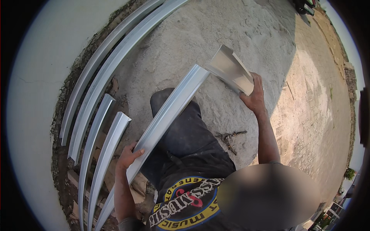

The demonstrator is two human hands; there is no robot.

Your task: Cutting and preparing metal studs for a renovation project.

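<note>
My left hand is closed around the edge of a long silvery metal channel, which slants across my dark trouser leg. Out to the right, my right hand grips a short, wide piece of bent sheet metal by its near end, thumb on one side and fingers on the other. The far corner of this short piece lies close to the upper end of the long channel; I cannot tell whether the two touch. On the ground beside my leg lies a dark forked object, its kind unclear.
Two shorter metal channels lie on my left. Beyond them, longer metal channels run along the foot of a pale wall. Rough sandy concrete stretches ahead, sunlit paving to the right. A dark vehicle part shows far off.
</note>
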